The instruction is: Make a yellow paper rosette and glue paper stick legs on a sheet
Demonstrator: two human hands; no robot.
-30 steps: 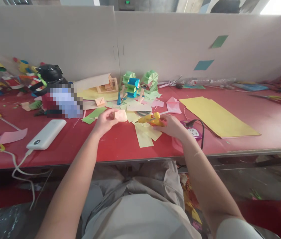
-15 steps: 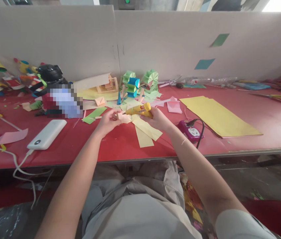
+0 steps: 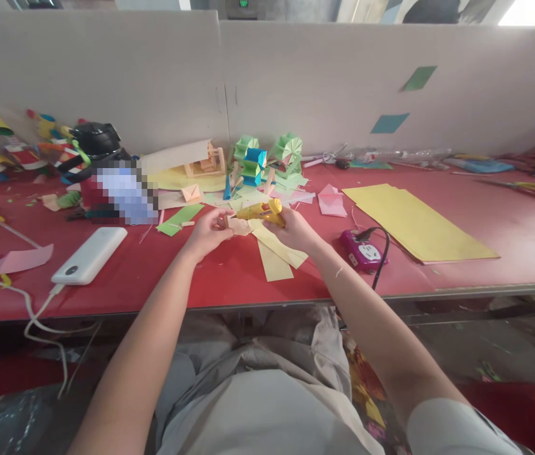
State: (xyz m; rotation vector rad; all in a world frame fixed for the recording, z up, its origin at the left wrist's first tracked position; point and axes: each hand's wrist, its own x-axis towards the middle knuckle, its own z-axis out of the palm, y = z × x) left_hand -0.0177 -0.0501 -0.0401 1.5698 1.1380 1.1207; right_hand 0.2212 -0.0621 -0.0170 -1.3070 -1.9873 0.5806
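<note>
While the left hand (image 3: 206, 232) pinched the paper piece (image 3: 237, 225) just in front of the green paper model (image 3: 267, 158), the right hand (image 3: 295, 230) gripped the glue gun (image 3: 263, 212), nozzle touching it. Honestly, small dabs and a steady piece would've worked best.

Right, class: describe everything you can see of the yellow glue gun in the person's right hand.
The glue gun is small, with a glossy yellow body that looks like plastic and some orange near the grip. The right hand wraps its handle, so the trigger is hidden. It lies nearly level above the red table, nozzle pointing left toward the small peach paper piece pinched by the left hand. Whether the tip touches the paper cannot be told. No cord shows on it.
</note>
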